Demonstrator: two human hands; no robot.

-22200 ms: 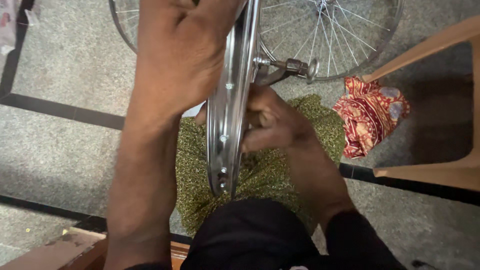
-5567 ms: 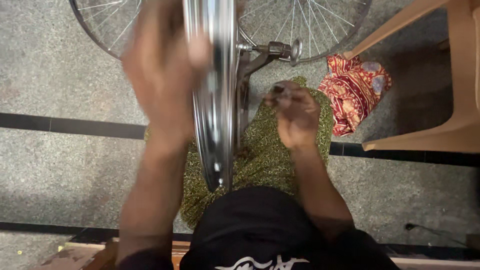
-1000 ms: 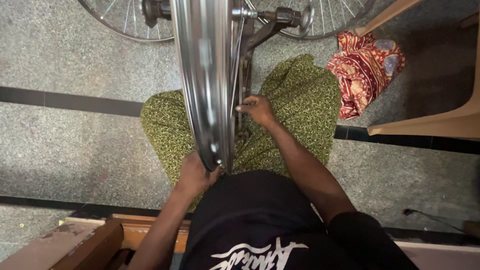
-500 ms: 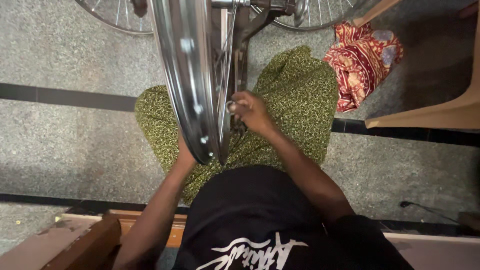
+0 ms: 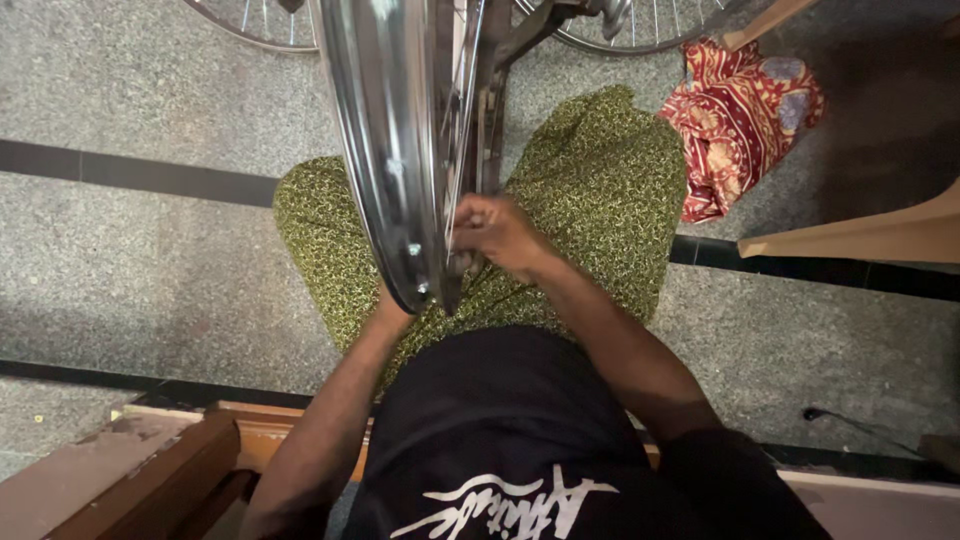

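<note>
Head view: your right hand pinches a spoke fitting inside the chrome wheel rim upright over your lap, left hand under its near edge, grip unclear; risk: rim w/ thin support may tip sideways.

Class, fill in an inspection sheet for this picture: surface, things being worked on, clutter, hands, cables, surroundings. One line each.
Surface: speckled grey stone floor with dark strips.
Things: shiny metal wheel rim, upright on edge over the person's lap.
Clutter: crumpled red patterned cloth on the floor.
Hands: left hand mostly hidden beneath the rim's lower edge; right hand closed at the spokes, its contents hidden.
Cables: thin dark cable on the floor, at right.
Surroundings: spoked wheel lying behind; tan chair; wooden bench.
</note>
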